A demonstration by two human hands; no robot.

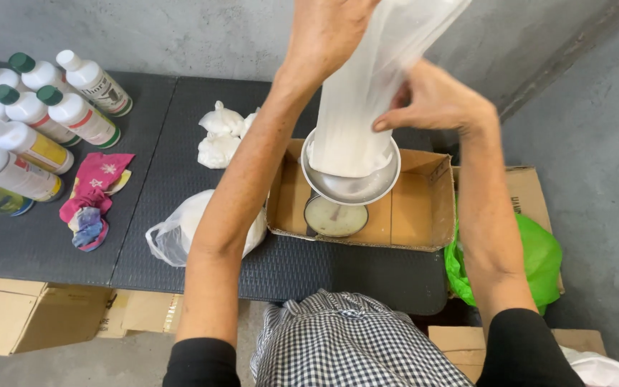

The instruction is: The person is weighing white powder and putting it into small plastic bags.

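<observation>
A clear plastic bag [367, 93] with white powder settled in its lower part stands upright in the metal pan [352, 183] of a dial weighing scale [335, 216], which sits inside an open cardboard box [410, 208] on the dark table [51, 236]. The left hand [327, 32] is closed on the bag near its top, holding it up; the right hand [435, 100] is pinched on the bag's side just above the pan. The bag's bottom rests in the pan, so the weighing looks under way, but with both hands clamped on it no free reading seems possible yet; its mouth is out of view, so whether it is tied cannot be told.

Two small knotted white bags [220, 136] lie on the table just left of the box, seemingly finished portions. A larger, loose plastic bag of white powder [180, 229] lies nearer the person. Further left lie a pink cloth [94, 197] and a cluster of white bottles [30, 122], some green-capped. A green plastic bag [539, 258] sits right of the box.
</observation>
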